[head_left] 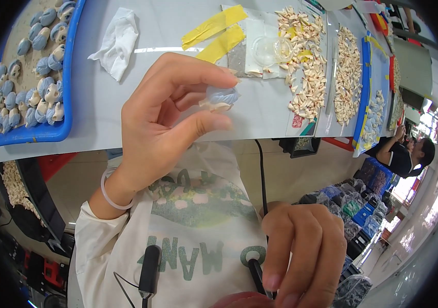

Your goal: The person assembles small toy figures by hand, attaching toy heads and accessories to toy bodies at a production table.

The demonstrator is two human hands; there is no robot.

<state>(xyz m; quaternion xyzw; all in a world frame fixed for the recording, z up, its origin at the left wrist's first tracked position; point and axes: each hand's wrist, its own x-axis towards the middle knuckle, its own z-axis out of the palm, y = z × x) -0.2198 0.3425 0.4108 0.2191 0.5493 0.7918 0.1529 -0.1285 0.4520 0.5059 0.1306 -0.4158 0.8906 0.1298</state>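
Note:
My left hand is raised above the front edge of the table, its thumb and fingers closed around a small figurine head with light-blue moulded hair and a cream underside. Part of that head is hidden behind the fingers. Low in the view, in front of my chest, my right hand hangs with its fingers curled downward. Whatever those fingertips grip, if anything, is hidden. A blue tray at the left holds several similar blue-haired heads.
A crumpled white tissue, yellow tape strips and a clear round dish lie on the table. Many small cream pieces are spread at right, beside another blue tray. A black cord hangs below the edge. A person sits far right.

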